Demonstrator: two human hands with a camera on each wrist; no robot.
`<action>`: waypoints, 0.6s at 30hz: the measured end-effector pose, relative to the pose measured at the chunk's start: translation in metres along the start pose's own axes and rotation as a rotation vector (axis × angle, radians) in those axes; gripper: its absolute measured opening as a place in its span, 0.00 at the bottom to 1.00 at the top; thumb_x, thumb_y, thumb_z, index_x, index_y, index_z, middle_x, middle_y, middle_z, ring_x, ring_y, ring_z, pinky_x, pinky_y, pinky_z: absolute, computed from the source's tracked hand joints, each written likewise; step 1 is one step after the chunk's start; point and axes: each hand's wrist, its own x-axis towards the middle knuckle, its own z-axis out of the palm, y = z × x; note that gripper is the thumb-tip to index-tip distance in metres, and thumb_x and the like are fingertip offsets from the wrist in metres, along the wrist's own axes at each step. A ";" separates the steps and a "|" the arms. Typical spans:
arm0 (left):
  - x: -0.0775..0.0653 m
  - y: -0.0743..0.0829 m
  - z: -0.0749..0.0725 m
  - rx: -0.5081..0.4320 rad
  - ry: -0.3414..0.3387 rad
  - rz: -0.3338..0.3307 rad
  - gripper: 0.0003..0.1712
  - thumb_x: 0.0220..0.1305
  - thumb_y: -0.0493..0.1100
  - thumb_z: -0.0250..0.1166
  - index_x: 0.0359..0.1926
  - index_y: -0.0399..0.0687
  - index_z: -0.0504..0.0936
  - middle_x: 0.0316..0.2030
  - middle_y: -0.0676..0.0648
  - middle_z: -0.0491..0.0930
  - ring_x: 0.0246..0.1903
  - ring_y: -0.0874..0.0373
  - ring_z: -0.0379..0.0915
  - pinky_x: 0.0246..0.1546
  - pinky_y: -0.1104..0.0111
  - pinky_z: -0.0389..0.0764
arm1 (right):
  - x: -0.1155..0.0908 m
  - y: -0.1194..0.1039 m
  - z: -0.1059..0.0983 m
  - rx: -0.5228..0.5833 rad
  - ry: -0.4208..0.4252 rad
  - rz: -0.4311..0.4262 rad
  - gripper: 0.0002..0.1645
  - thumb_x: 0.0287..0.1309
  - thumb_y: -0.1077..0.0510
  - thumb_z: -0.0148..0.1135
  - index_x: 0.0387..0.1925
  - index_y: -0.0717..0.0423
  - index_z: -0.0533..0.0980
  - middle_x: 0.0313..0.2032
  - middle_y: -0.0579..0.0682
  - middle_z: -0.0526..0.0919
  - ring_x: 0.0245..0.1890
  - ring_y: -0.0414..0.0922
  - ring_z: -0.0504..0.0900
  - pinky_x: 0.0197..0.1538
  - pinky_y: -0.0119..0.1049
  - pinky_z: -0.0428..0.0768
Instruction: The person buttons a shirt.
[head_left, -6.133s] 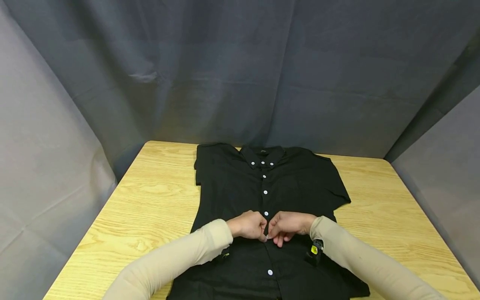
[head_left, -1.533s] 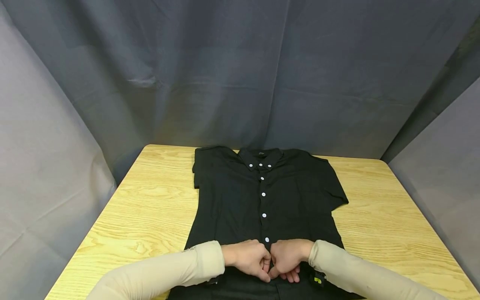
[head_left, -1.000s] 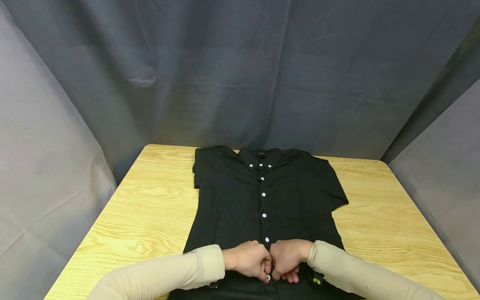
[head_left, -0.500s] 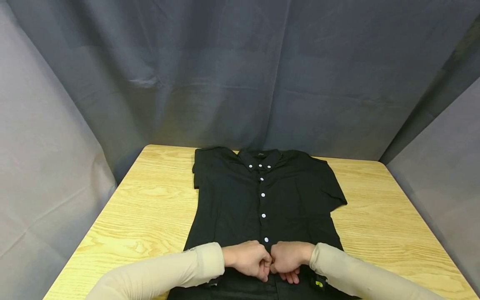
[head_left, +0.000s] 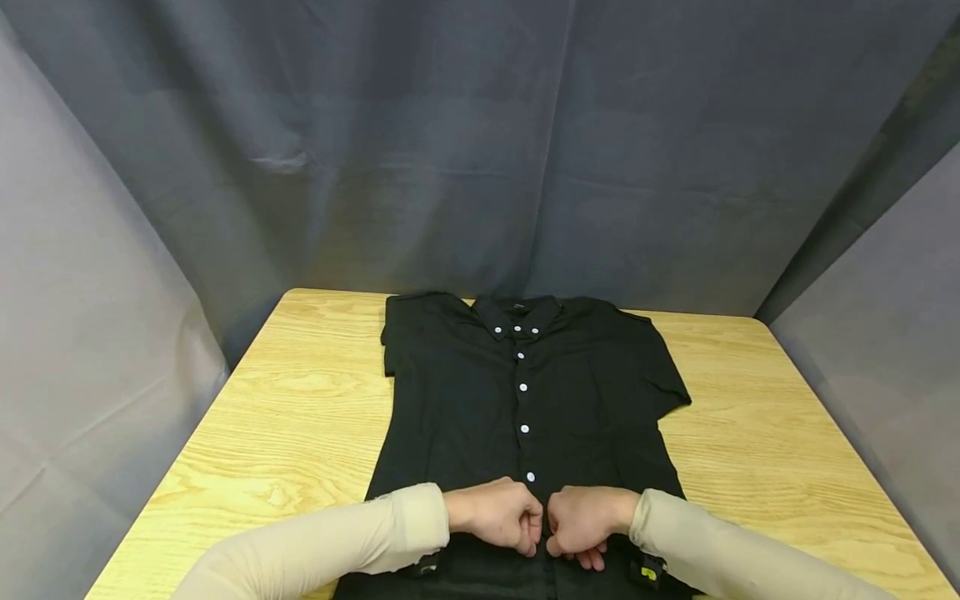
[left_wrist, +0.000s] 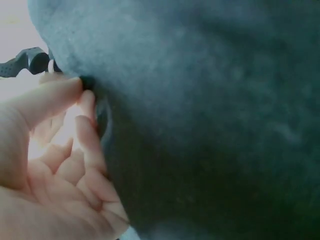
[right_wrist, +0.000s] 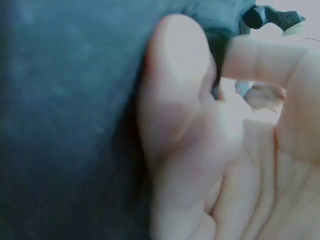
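A black short-sleeved button-up shirt [head_left: 465,417] lies spread front up, collar at the far side. White buttons run down its front placket, and the lowest one showing [head_left: 531,477] sits just above my hands. My left hand [head_left: 498,517] pinches the placket cloth between thumb and forefinger, as the left wrist view shows at the dark fabric [left_wrist: 200,125]. Close to its right, my right hand [head_left: 588,521] has curled fingers, with dark cloth [right_wrist: 218,50] between thumb and forefinger in the right wrist view. The placket under both hands is hidden.
The shirt lies on a light wood-grain table [head_left: 300,400]. A dark grey curtain [head_left: 420,167] hangs behind the table, with paler grey cloth [head_left: 97,333] at the left and right sides. The shirt's lower part runs out of the head view at the bottom.
Since the first frame both hands have moved down the placket toward me. Lately the right hand has shifted slightly right, widening the gap. A white button visible by the left thumb is now hidden.
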 end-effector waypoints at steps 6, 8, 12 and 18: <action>-0.007 0.009 -0.001 -0.019 0.044 -0.120 0.10 0.49 0.39 0.70 0.17 0.54 0.80 0.11 0.65 0.71 0.13 0.72 0.66 0.16 0.79 0.68 | -0.001 0.000 0.002 0.089 -0.004 -0.060 0.17 0.47 0.65 0.59 0.08 0.53 0.72 0.07 0.45 0.75 0.05 0.34 0.72 0.09 0.25 0.63; -0.009 0.012 -0.001 -0.070 0.058 -0.191 0.12 0.49 0.38 0.70 0.15 0.54 0.79 0.10 0.63 0.71 0.12 0.71 0.68 0.16 0.78 0.68 | 0.000 0.002 0.002 0.155 -0.009 -0.094 0.17 0.46 0.67 0.58 0.08 0.53 0.69 0.08 0.46 0.76 0.06 0.35 0.72 0.10 0.25 0.63; -0.011 0.014 0.001 -0.217 0.064 -0.273 0.12 0.50 0.36 0.69 0.16 0.52 0.79 0.09 0.60 0.74 0.12 0.68 0.73 0.15 0.78 0.69 | 0.002 0.004 0.004 0.260 -0.005 -0.135 0.18 0.45 0.69 0.56 0.09 0.50 0.65 0.10 0.47 0.77 0.08 0.35 0.74 0.12 0.26 0.64; -0.011 0.012 0.001 -0.353 0.078 -0.294 0.11 0.50 0.34 0.69 0.17 0.49 0.79 0.11 0.56 0.76 0.14 0.64 0.75 0.14 0.77 0.67 | 0.003 0.006 0.007 0.247 0.034 -0.117 0.17 0.46 0.67 0.56 0.10 0.49 0.65 0.09 0.47 0.76 0.08 0.36 0.74 0.11 0.26 0.63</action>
